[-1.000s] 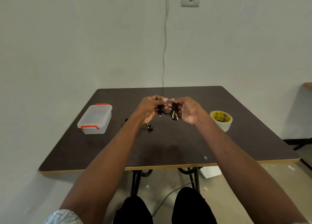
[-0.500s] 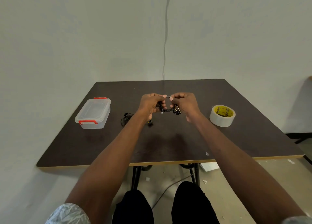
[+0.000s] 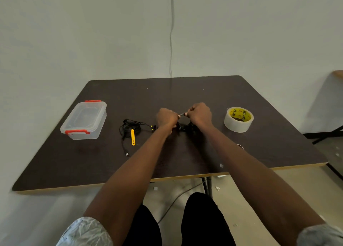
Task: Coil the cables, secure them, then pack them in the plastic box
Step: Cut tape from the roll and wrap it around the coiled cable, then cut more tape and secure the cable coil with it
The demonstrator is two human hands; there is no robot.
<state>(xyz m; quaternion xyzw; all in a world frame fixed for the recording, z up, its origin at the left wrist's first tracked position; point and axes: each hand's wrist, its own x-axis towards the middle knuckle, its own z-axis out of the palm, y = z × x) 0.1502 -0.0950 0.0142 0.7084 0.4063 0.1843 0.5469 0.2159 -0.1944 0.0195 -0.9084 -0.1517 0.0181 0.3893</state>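
At the left of the frame a clear plastic box [image 3: 84, 120] with red clips sits on the dark table [image 3: 259, 101], lid on. It looks light and stiff, likely slippery on its smooth sides; the red clips are probably the places to take hold when opening it. No writing shows on it.

Just right of the box lies a loose black cable [image 3: 130, 128] with a yellow strap [image 3: 133, 137] across it. It looks thin, limp and light, apt to spring out of its loops, so I would grip the whole bundle at the strap.

At the centre of the frame the left hand [image 3: 167, 118] and right hand [image 3: 200, 115] are both curled, pinching a small strip [image 3: 182, 114] between them above a second black cable [image 3: 185, 128], which sits low between the wrists. Whether that bundle touches the table I cannot tell. What the strip is made of is too small to say.

At the right a roll of tape [image 3: 238, 119] lies flat, well apart from the hands. Its yellow core carries black printed marks, too small to read.
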